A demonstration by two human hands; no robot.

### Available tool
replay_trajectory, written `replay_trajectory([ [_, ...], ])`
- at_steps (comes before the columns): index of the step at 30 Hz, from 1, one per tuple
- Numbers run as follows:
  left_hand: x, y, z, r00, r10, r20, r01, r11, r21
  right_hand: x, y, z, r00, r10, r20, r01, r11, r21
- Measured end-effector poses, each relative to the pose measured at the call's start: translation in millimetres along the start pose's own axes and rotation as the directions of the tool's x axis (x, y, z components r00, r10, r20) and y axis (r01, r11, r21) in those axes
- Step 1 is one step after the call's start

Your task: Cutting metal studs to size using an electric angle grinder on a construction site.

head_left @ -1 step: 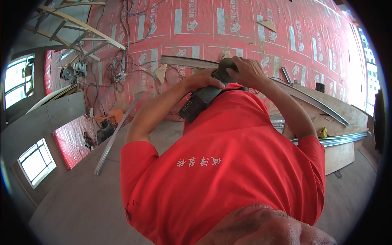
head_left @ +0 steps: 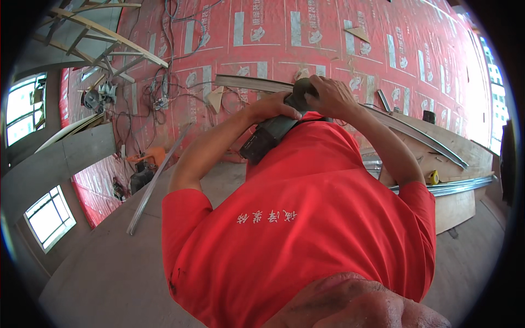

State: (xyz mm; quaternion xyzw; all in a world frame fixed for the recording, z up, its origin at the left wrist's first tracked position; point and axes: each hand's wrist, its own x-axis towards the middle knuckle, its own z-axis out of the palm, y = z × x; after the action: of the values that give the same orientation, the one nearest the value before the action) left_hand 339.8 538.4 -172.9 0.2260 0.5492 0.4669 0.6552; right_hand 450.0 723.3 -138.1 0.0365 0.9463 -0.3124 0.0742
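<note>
Against the front of my red shirt (head_left: 284,186) is a dark cordless power tool (head_left: 276,131) that looks like an angle grinder. Its blocky black battery end points to the lower left, and its rounded end (head_left: 304,87) to the upper right. My left hand (head_left: 273,106) is wrapped round the tool's body, thumb on top. The fingers of my right hand (head_left: 332,94) are closed on the rounded end; what the fingertips press on is hidden. Beyond my hands lies a long metal profile (head_left: 251,82) on the red floor covering.
Red printed sheeting (head_left: 273,52) covers the floor. Left are a wooden ladder (head_left: 104,35), a circular saw (head_left: 91,99), tangled cables (head_left: 131,117), an orange-and-black tool (head_left: 145,169) and a metal strip (head_left: 156,183). Right are plywood (head_left: 459,145), metal profiles (head_left: 459,186) and a yellow tape measure (head_left: 433,177).
</note>
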Motion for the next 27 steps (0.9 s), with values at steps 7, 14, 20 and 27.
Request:
replay_trajectory([
  [7, 1.1, 1.7, -3.1, 0.999, -0.017, 0.038, 0.015, 0.999, 0.048, 2.0, 2.0, 0.3, 0.987, 0.117, 0.111, -0.114, 0.993, -0.036],
  [14, 2.0, 4.5, -3.3, 0.999, -0.017, 0.037, 0.012, 0.992, 0.126, -5.2, 14.5, 3.4, 0.975, -0.209, -0.075, 0.214, 0.975, 0.061],
  [20, 0.5, 9.2, -1.6, 0.999, -0.013, 0.036, 0.008, 0.989, 0.145, -10.2, 8.9, -1.3, 0.895, -0.361, -0.263, 0.398, 0.912, 0.101],
  [27, -0.2, 14.4, 3.3, 0.999, -0.033, 0.024, 0.029, 0.985, 0.172, -11.4, 12.4, -3.4, 0.985, -0.158, -0.074, 0.159, 0.987, 0.01],
])
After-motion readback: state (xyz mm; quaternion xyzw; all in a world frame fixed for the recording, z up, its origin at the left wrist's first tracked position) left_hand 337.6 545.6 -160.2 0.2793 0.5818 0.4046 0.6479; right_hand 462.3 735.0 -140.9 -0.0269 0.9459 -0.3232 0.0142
